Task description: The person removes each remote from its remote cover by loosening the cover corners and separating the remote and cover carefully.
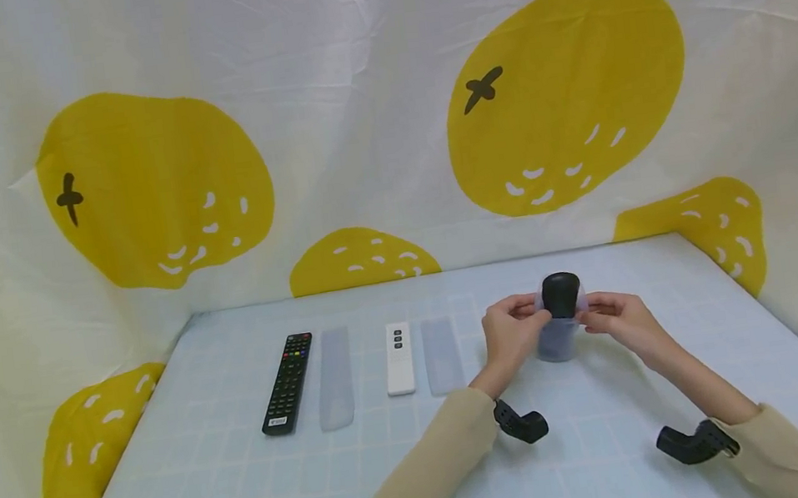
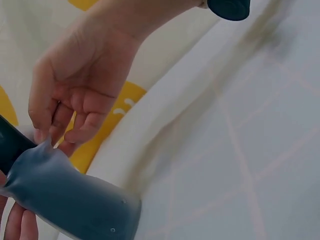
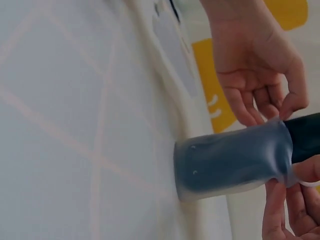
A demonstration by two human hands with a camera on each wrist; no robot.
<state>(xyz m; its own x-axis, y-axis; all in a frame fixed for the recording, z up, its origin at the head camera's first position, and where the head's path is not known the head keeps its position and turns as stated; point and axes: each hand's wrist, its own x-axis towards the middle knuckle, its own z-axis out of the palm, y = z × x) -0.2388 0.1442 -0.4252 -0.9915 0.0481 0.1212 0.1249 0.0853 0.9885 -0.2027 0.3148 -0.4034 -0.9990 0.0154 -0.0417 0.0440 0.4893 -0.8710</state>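
A short black remote (image 1: 561, 295) stands upright on the table, its lower part inside a translucent silicone cover (image 1: 557, 339). My left hand (image 1: 522, 321) pinches the cover's rim on the left side, and my right hand (image 1: 604, 313) pinches it on the right. In the left wrist view the cover (image 2: 70, 195) is stretched over the dark remote (image 2: 10, 145), with the right hand's fingers (image 2: 75, 135) pinching its edge. The right wrist view shows the cover (image 3: 230, 160) with its base on the table, the remote's end (image 3: 305, 135) sticking out, and the left hand's fingers (image 3: 290, 107) on the rim.
On the pale checked table (image 1: 249, 487) lie a long black remote (image 1: 288, 383), a translucent cover (image 1: 334, 378), a white remote (image 1: 399, 357) and another translucent cover (image 1: 442, 355), in a row left of my hands. A fruit-print curtain (image 1: 382, 117) closes the back and sides.
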